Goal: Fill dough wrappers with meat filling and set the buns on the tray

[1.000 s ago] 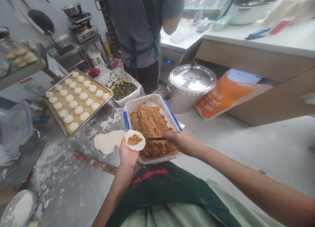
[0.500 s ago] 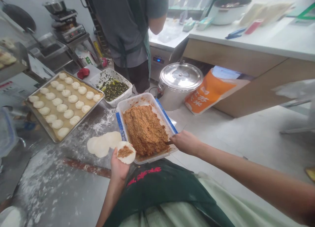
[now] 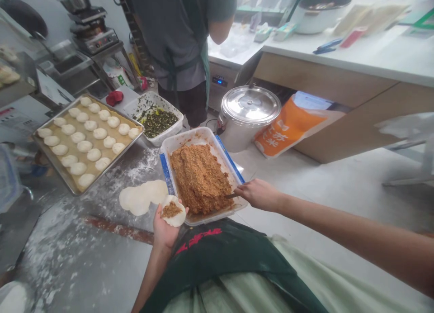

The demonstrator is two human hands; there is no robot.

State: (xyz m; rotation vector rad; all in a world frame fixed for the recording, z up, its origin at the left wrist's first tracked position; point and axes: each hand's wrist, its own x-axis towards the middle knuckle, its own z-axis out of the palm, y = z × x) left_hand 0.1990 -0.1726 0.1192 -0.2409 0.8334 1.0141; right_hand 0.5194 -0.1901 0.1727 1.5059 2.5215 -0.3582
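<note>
On my left hand [image 3: 165, 229] rests a round dough wrapper [image 3: 176, 219] with a dab of brown filling [image 3: 171, 209] on it; the fingers curl round its edge. My right hand [image 3: 258, 194] grips the handle of a thin dark tool [image 3: 232, 196], whose far end is sunk in the filling, so its kind is hidden. A heap of orange-brown filling [image 3: 200, 177] fills much of a clear plastic tub [image 3: 164, 168] with blue side clips. Several flat dough wrappers [image 3: 139, 199] lie overlapping on the floured table, just left of the tub.
A metal tray [image 3: 73, 188] of filled buns stands at the left. Behind lies a white tub [image 3: 166, 139] of chopped greens. A rolling pin [image 3: 118, 230] rests on the table. Beyond are a lidded steel pot [image 3: 251, 106], an orange bag [image 3: 288, 127] and a person [image 3: 172, 41] facing away.
My right hand has shifted slightly with the tool, more of whose shaft now shows at the heap's edge. My left hand and the wrapper stay nearly in place.
</note>
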